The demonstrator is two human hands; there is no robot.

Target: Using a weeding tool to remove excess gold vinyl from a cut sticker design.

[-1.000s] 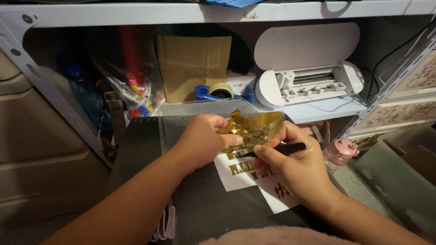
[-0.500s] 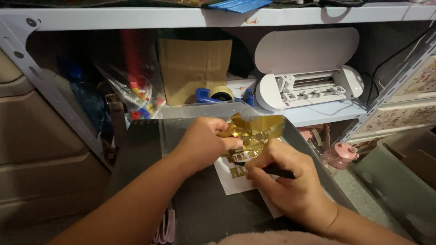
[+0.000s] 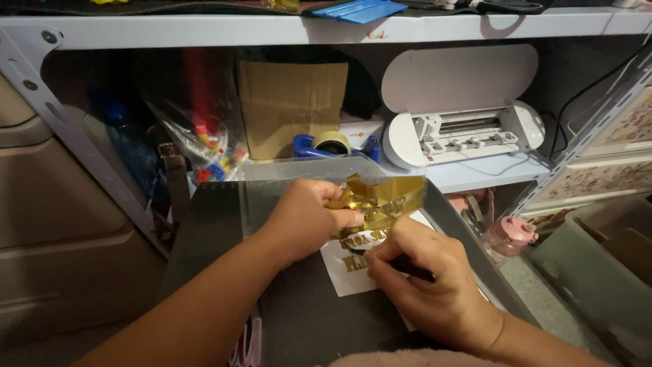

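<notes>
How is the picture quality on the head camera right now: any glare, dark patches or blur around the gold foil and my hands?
Head view: the crumpled gold foil sheet catches bright glints but stays readable; the left hand and right hand are evenly lit and fairly sharp; the thin black tool merges with shadow; the shelf recess behind the brown cardboard box is very dark; the white cutting machine is bright, not blown out.

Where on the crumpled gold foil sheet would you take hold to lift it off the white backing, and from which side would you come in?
Probably the loose upper right flap of the gold foil sheet, approached from the right and above. That edge stands up off the white backing and is unobstructed. The left hand already pinches the crumpled left part, and the right hand with its dark tool blocks the near side.
</notes>
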